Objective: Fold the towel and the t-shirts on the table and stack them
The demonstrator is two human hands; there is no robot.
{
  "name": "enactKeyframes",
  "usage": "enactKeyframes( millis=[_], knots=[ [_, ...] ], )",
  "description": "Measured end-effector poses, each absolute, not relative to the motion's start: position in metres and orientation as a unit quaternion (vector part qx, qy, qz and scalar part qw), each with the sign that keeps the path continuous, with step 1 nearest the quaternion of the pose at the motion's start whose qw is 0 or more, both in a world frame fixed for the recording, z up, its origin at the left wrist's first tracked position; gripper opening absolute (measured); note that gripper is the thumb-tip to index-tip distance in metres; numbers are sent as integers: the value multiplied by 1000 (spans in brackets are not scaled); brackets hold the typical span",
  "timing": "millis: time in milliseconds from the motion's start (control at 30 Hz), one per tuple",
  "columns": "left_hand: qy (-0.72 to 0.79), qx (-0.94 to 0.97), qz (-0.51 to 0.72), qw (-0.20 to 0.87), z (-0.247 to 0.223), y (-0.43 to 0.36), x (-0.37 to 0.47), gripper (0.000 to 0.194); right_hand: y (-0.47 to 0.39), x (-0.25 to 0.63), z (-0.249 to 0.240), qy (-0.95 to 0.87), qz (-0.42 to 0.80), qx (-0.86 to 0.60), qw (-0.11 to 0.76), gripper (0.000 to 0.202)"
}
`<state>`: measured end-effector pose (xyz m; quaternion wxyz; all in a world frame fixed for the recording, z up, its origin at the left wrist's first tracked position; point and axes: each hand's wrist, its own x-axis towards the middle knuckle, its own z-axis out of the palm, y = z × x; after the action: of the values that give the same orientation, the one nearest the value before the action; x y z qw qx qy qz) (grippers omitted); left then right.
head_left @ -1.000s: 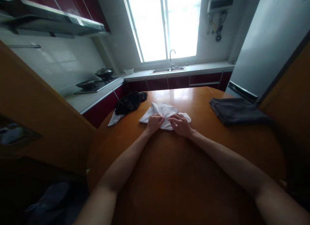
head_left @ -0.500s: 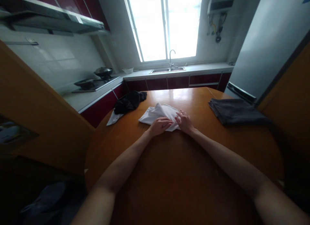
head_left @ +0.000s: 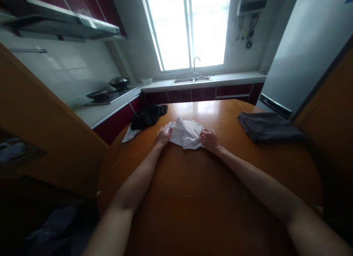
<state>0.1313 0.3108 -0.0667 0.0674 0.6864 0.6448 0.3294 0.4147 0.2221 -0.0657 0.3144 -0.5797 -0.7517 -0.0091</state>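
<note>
A crumpled piece of white cloth [head_left: 187, 132] lies on the wooden table [head_left: 176, 175]; whether it is a garment I cannot tell. My left hand [head_left: 163, 135] is at its left edge, with thumb and fingers closed on the fabric. At the right edge, the curled fingers of my right hand [head_left: 210, 139] grip the cloth. Loose folds rise in the middle between both hands.
A black garment [head_left: 147, 116] lies bunched at the table's left rear, with a white piece [head_left: 130, 134] under it. Folded dark grey cloth [head_left: 270, 127] rests on the right. Beyond are a stove [head_left: 110, 96], a sink [head_left: 183, 80] and a fridge [head_left: 298, 46].
My left hand has moved left from the cloth's front middle to its left edge and closed there. The right hand's spread fingers have curled onto the right edge.
</note>
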Motion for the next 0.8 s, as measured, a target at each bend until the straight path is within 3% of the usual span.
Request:
enactKeyframes(
  millis=[200,400,600,800],
  knots=[
    [605,713,344,82,-61,303,136,48,218,414,-63,-753,-29,-569,330,23],
    [405,792,456,33,-41,281,150,25,220,419,-62,-709,-13,-571,414,26],
    [160,943,291,11,-31,245,189,39,220,429,-59,-672,-14,-505,541,34],
    [98,964,243,47,-30,233,204,49,222,425,-56,-644,21,-468,605,48]
  ],
)
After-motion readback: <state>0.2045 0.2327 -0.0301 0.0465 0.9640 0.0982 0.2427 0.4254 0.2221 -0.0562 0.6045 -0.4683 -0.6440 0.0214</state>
